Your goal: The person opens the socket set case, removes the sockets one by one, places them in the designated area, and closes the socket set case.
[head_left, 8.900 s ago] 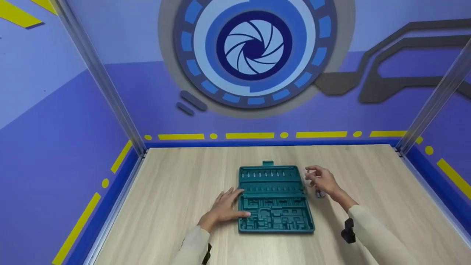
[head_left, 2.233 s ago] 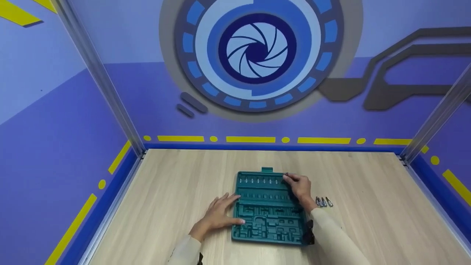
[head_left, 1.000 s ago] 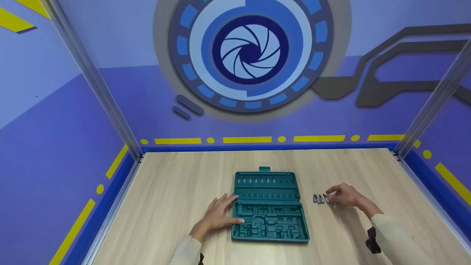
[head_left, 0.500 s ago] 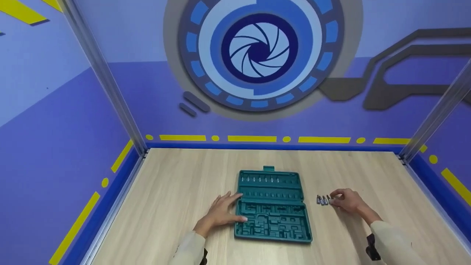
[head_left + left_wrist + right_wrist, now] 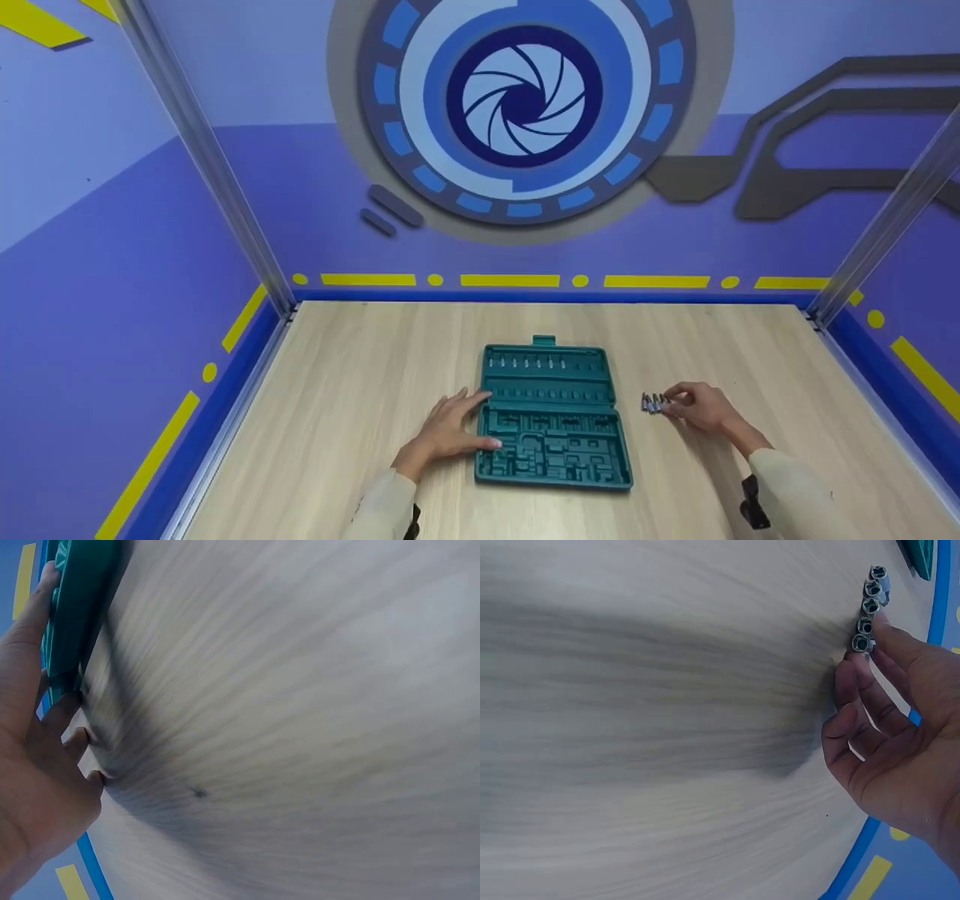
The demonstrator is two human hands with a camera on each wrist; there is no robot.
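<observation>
A dark green plastic case (image 5: 551, 484) lies unfolded on the table, its hinge running across the middle. My left hand (image 5: 450, 431) rests against its left side, fingers spread, thumb over the rim of the near half. The left wrist view shows this hand (image 5: 49, 765) with the case edge (image 5: 82, 615) beside the thumb. To the right of the case, several metal bit sockets (image 5: 649, 403) stand in a tight row. My right hand (image 5: 701, 409) pinches the row's right end between thumb and index finger. In the right wrist view, square openings show on the sockets (image 5: 871, 606).
Several small metal bits (image 5: 526, 363) remain in the far half's upper row, whose right-end slots hold nothing. The near half has moulded recesses (image 5: 562, 450). Printed wall panels (image 5: 420, 247) and metal posts (image 5: 202, 165) bound the wooden table (image 5: 360, 360).
Since 2.2 seconds ago my right hand has left the case's far right corner for the socket row, which has grown longer. Lately it shifted slightly left. The left hand stayed put.
</observation>
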